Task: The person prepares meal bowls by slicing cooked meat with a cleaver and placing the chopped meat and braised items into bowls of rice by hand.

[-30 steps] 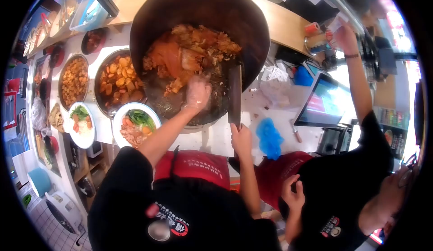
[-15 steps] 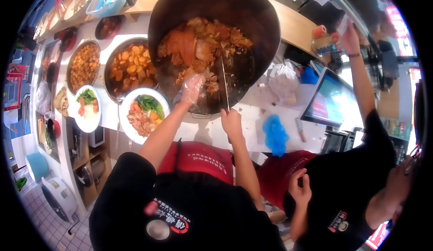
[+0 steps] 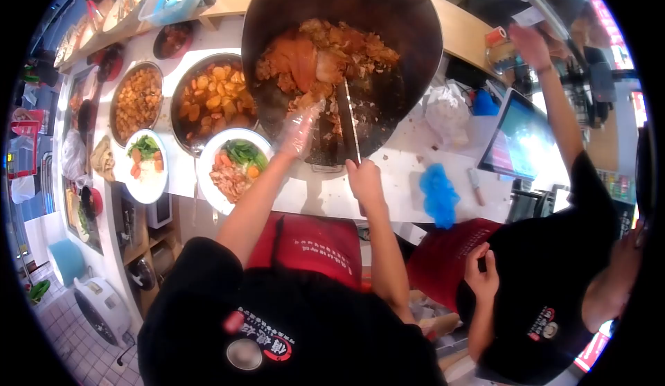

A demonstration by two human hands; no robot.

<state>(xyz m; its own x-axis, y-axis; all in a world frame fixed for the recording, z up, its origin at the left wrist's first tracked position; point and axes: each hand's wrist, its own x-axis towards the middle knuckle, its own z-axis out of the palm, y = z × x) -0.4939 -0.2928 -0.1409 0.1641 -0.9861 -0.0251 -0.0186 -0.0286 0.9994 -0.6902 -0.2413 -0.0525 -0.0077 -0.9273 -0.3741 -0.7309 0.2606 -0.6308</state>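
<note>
A large dark pot [image 3: 415, 46] holds a heap of reddish-brown braised meat [image 3: 298, 60]. My left hand [image 3: 302, 131], in a clear plastic glove, is at the near edge of the meat, its fingers curled against some pieces. My right hand [image 3: 365, 179] is closed round the handle of a long cleaver [image 3: 348, 119], whose blade reaches into the pot beside the chopped bits. Left of my left arm stands a white plate [image 3: 208, 186] with greens, chopped meat and carrot. Another plate [image 3: 147, 190] with rice, greens and carrot is farther left.
Pans of braised chunks [image 3: 136, 102] and egg-like pieces in sauce [image 3: 216, 98] stand at the left. At the right are a blue plastic bag [image 3: 438, 195], a small knife [image 3: 476, 186], a screen [image 3: 516, 136] and a co-worker in black [image 3: 547, 261], one arm raised.
The cleaver has swung from upright at the pot's right side to low among the meat. My left hand stays by the meat. The co-worker's raised hand has let go of a paper.
</note>
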